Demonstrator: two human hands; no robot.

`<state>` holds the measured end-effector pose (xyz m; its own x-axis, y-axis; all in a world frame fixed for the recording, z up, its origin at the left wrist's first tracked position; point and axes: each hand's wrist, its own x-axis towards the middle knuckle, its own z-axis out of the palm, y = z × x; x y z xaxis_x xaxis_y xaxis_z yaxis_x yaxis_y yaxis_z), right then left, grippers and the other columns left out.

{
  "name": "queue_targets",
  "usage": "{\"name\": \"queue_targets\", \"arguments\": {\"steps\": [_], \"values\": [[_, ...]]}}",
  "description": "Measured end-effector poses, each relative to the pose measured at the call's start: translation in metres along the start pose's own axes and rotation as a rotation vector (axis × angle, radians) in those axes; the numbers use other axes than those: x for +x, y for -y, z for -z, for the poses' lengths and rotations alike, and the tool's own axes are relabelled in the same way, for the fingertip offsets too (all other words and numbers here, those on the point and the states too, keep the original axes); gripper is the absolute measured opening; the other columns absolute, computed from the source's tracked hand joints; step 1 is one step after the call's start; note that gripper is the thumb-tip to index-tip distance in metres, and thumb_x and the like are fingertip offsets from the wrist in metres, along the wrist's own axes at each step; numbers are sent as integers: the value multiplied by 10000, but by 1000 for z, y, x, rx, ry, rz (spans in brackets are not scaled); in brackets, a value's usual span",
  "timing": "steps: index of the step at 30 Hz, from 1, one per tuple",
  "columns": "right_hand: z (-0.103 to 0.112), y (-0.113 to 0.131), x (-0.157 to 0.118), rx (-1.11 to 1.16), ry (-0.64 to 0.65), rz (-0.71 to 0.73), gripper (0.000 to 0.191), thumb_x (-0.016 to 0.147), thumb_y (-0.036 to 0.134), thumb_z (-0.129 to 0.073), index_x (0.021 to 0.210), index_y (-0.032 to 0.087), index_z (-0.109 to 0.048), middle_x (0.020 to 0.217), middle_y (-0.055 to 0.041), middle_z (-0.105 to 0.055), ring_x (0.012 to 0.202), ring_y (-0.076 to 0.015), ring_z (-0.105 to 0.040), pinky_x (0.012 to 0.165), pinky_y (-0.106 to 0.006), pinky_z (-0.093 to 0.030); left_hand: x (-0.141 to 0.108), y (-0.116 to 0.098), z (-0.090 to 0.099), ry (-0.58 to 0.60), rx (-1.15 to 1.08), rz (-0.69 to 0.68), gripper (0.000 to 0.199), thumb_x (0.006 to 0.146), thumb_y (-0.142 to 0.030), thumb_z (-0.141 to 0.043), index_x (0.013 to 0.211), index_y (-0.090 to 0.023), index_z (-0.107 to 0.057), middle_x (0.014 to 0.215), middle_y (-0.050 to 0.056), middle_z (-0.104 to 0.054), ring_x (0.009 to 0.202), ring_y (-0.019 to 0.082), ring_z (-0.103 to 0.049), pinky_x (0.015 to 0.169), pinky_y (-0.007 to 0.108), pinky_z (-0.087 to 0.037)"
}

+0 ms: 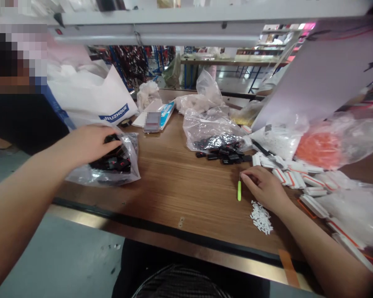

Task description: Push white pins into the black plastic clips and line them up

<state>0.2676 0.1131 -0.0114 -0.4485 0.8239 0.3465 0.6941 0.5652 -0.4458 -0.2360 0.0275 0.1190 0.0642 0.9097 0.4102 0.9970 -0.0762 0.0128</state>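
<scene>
My left hand (88,142) is at the mouth of a clear plastic bag (132,174), its thumb and fingers curled around some of the small black plastic pieces (113,163) there. Part of its grip is hidden. On the right, my right hand (265,188) rests low over the table with fingers curled together. Its thumb and fingertips meet at the thin metal shaft of a small tool with a bright yellow-green handle (239,192), which points toward me. Just below that hand lies a pile of short white tubes (261,218).
Another bag of black pieces (217,128) spills onto the wooden table (168,182). White strips with orange edges (295,178) and a bag of orange parts (320,149) crowd the right. A white JIUZHOUE bag (93,91) and a phone (152,122) stand behind. A light bar crosses above.
</scene>
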Motion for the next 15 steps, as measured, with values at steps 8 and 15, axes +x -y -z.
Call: {"name": "queue_targets", "arguments": {"steps": [8, 15], "values": [[-3, 8, -1, -154, 82, -21, 247, 901, 410, -584, 985, 221, -719, 876, -55, -691, 763, -210, -633, 714, -352, -475, -12, -138, 27, 54, -187, -177, 317, 964, -460, -473, 965, -275, -731, 918, -43, -730, 778, 152, -644, 691, 263, -437], [1, 1, -1, -168, 98, -20, 201, 891, 313, -572, 953, 207, -731, 883, -53, -707, 769, -200, -631, 749, -347, -452, 56, -230, -107, 169, -196, -179, 263, 956, -352, -586, 1118, -167, -679, 1096, 104, -661, 1002, 267, -619, 729, 334, -490]]}}
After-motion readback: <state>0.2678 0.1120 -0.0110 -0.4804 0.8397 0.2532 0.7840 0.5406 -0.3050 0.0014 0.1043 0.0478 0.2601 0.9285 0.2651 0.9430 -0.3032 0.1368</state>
